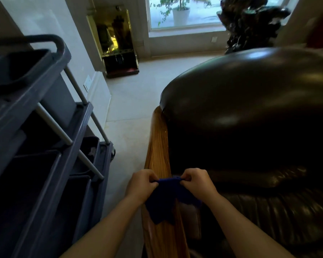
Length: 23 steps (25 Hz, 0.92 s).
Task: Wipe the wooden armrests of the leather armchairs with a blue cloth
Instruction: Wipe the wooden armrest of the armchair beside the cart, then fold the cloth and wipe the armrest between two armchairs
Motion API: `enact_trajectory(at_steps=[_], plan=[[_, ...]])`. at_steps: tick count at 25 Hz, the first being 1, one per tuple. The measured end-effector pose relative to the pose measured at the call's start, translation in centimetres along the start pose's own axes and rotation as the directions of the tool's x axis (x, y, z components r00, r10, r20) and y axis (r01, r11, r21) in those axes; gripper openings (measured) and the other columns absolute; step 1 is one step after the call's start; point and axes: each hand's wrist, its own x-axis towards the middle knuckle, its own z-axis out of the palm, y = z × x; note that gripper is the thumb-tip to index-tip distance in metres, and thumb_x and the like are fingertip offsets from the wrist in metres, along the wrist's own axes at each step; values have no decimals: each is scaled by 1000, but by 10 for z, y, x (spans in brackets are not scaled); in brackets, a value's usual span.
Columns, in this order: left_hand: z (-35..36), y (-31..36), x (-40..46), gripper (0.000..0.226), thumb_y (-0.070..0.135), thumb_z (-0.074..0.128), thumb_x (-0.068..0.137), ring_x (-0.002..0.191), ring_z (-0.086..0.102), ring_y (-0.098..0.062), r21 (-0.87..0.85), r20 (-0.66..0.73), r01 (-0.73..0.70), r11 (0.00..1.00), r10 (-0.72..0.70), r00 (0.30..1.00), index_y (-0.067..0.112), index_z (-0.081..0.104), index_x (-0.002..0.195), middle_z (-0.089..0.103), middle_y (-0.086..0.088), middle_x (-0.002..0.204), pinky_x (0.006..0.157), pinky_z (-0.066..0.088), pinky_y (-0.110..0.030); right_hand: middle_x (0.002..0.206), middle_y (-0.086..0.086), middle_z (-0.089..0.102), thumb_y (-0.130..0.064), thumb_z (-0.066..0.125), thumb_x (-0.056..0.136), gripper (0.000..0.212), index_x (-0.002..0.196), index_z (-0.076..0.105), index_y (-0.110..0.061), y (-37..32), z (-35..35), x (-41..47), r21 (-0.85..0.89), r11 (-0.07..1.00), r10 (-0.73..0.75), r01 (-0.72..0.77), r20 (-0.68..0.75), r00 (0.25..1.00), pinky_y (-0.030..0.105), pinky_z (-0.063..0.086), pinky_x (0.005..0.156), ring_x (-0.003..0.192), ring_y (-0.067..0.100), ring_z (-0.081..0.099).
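gripping blue cloth stretched between left hand, right hand, above wooden armrest.

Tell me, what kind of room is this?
Probably a lounge or lobby being cleaned: a dark brown leather armchair with a wooden armrest, a grey plastic cleaning cart, and a big window.

The armrest is glossy varnished wood with clear grain. The armchair is dark shiny leather, the cloth soft and matt. The cart looks matt plastic.
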Motion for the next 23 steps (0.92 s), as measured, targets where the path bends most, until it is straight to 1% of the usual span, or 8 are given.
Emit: enact_trajectory(at_steps=[2, 4, 8, 12, 14, 16, 20, 23], plan=[[-25, 37, -6, 8, 10, 68, 74, 81, 63, -16, -17, 11, -61, 998, 61, 998, 15, 70, 80, 69, -4, 87, 76, 54, -32, 82, -10, 61, -17, 64, 83, 8, 89, 65, -23, -21, -46, -9, 5, 1000, -2, 2, -21, 1000, 11, 43, 60, 75, 1, 58], [-46, 75, -12, 9, 9, 68, 73, 81, 63, -13, -26, 0, -141, 990, 141, 990, 16, 70, 78, 70, -3, 86, 75, 53, -30, 75, -12, 60, -16, 66, 81, 7, 84, 67, -22, -39, -92, -21, -14, 1000, 10, -11, -53, 999, 10, 41, 57, 71, 0, 57], [-79, 160, -33, 10, 10, 68, 73, 77, 60, -7, -2, 5, -310, 951, 310, 951, 19, 70, 76, 66, 3, 82, 73, 51, -24, 71, -8, 61, -14, 68, 77, 5, 79, 70, -18, -62, -176, -62, -38, 998, 39, -47, -199, 979, 14, 44, 58, 68, 5, 58], [-89, 254, -66, 19, 10, 68, 72, 69, 58, -1, 5, 43, -428, 904, 427, 903, 28, 64, 66, 60, 14, 71, 68, 47, -16, 73, -3, 65, -14, 71, 74, 5, 79, 71, -16, -58, -257, -121, -66, 997, 20, -44, -335, 942, 5, 35, 53, 62, 0, 53], [-80, 294, -84, 15, 11, 68, 72, 73, 59, -4, 21, 41, -470, 883, 469, 882, 26, 66, 68, 63, 10, 75, 71, 49, -21, 78, 2, 70, -14, 71, 73, 7, 80, 72, -14, -48, -292, -150, -83, 995, 15, -50, -379, 925, 5, 34, 53, 64, 3, 55], [-65, 330, -101, 10, 12, 69, 70, 76, 60, -9, 34, 36, -494, 869, 493, 870, 20, 70, 76, 66, 2, 81, 74, 49, -24, 82, 4, 72, -14, 71, 74, 9, 83, 72, -12, -33, -323, -178, -93, 994, 20, -63, -405, 914, 5, 34, 54, 68, 6, 56], [-11, 412, -153, 12, 9, 69, 70, 77, 60, -11, 26, 36, -537, 843, 536, 844, 14, 71, 81, 68, -3, 85, 72, 45, -20, 84, 5, 73, -13, 71, 74, 9, 82, 72, -12, 18, -396, -256, -145, 988, -15, -50, -415, 910, 3, 34, 55, 70, 6, 57], [34, 473, -192, 13, 9, 71, 70, 78, 61, -10, 4, 49, -552, 834, 551, 833, 16, 71, 81, 68, -1, 83, 72, 44, -19, 82, 1, 71, -15, 71, 75, 8, 83, 72, -13, 59, -449, -316, -196, 979, -27, -58, -403, 915, 3, 34, 54, 67, 3, 56]])
